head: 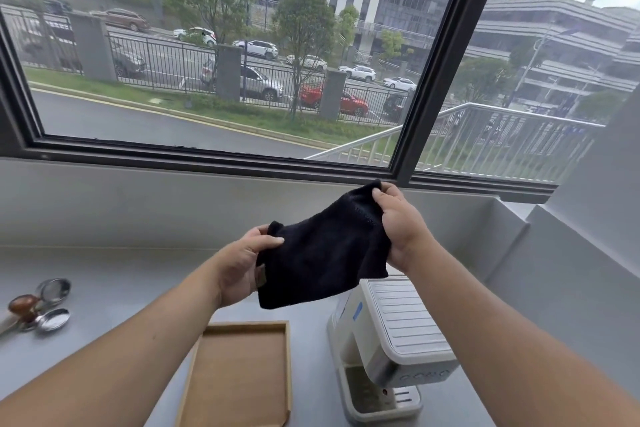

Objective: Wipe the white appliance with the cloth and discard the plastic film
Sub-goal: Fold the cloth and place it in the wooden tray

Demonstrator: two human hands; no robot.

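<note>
A black cloth (325,250) hangs stretched in the air above the grey counter, held by both hands. My left hand (242,263) pinches its lower left corner. Its upper right corner is gripped by my right hand (398,222), which is raised higher. The white appliance (391,340) stands on the counter below and to the right of the cloth, with a ribbed top and a drip tray at its base. A blue mark shows on its left side. I cannot make out any plastic film.
A shallow wooden tray (239,374) lies on the counter left of the appliance. Metal strainers and a wooden-handled tool (38,308) sit at the far left. A large window (429,87) and a grey sill wall rise behind the counter. A grey wall step stands at right.
</note>
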